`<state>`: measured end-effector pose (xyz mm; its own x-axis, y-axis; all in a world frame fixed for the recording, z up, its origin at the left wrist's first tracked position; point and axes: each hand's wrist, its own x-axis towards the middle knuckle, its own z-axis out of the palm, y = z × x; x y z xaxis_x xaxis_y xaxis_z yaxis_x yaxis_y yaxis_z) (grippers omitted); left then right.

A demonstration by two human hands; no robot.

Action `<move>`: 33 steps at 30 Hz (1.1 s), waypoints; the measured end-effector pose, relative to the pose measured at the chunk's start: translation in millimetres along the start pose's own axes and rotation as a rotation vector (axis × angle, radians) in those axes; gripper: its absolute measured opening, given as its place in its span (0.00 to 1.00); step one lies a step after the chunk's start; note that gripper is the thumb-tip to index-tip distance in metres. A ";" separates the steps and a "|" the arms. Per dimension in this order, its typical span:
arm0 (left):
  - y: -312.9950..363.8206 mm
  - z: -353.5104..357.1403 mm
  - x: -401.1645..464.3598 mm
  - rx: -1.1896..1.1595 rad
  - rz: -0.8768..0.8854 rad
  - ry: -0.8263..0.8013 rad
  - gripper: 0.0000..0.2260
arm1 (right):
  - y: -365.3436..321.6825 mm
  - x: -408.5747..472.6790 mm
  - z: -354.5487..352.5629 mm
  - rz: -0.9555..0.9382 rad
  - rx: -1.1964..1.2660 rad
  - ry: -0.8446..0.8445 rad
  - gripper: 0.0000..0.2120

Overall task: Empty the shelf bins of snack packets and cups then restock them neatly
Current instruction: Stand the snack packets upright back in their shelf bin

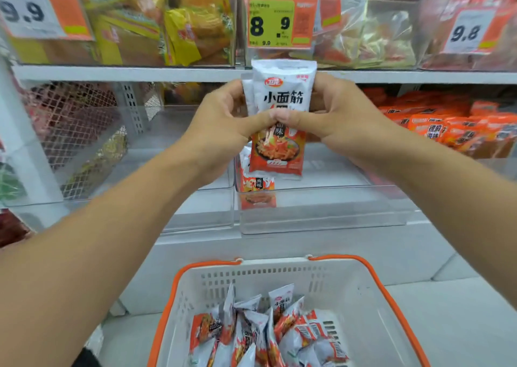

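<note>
You've got a small stack of white-and-orange snack packets (279,106) held upright in front of the shelf, both hands on it. Your left hand (221,126) grips the left edge with the fingers curled behind and the thumb across the front; your right hand (335,115) does the same from the other side, and the two thumbs meet in the middle of the front packet. At least one more packet peeks out behind the front one.

Right behind and below the stack is the clear plastic bin (321,210) on the lower shelf. One matching packet (256,182) stands at the bin's front left corner, leaning on the wall. The clear bin to its left (195,213) looks see-through with no packets I can make out.

Below your arms sits a white basket with orange handles (372,288), holding a loose pile of the same packets (265,327), tipped every which way.

Around you: orange packets (447,131) stacked in the bin to the right, yellow bags (179,31) in the upper left bin, and a price tag reading 8.9 (279,21) hanging just above the stack. Nothing sits between your hands and the bin opening.
</note>
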<state>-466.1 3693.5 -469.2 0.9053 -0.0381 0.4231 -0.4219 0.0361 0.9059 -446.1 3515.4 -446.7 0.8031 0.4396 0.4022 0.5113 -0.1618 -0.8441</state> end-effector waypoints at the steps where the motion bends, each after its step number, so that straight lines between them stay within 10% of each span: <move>1: -6.4 -1.2 0.8 0.015 -0.023 0.007 0.17 | 7.6 2.2 0.0 0.015 0.015 -0.011 0.20; 11: -27.6 -17.8 -3.2 0.707 0.045 -0.017 0.31 | 58.6 3.2 12.9 0.173 -0.091 -0.171 0.23; 19: -38.6 -26.4 -15.4 1.182 0.163 -0.144 0.19 | 61.8 20.7 13.6 0.399 -0.136 -0.232 0.12; 28: -45.9 -21.6 -18.4 1.254 0.227 0.023 0.17 | 66.2 21.4 13.7 0.221 -0.524 -0.070 0.20; 33: -15.9 2.2 -54.5 0.922 0.638 0.130 0.09 | 19.1 -24.7 -15.5 0.053 -0.344 0.045 0.23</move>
<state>-508.8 3692.7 -506.6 0.4867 -0.1701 0.8568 -0.6356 -0.7418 0.2139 -451.5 3487.8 -467.3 0.8404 0.3841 0.3824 0.5351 -0.4753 -0.6984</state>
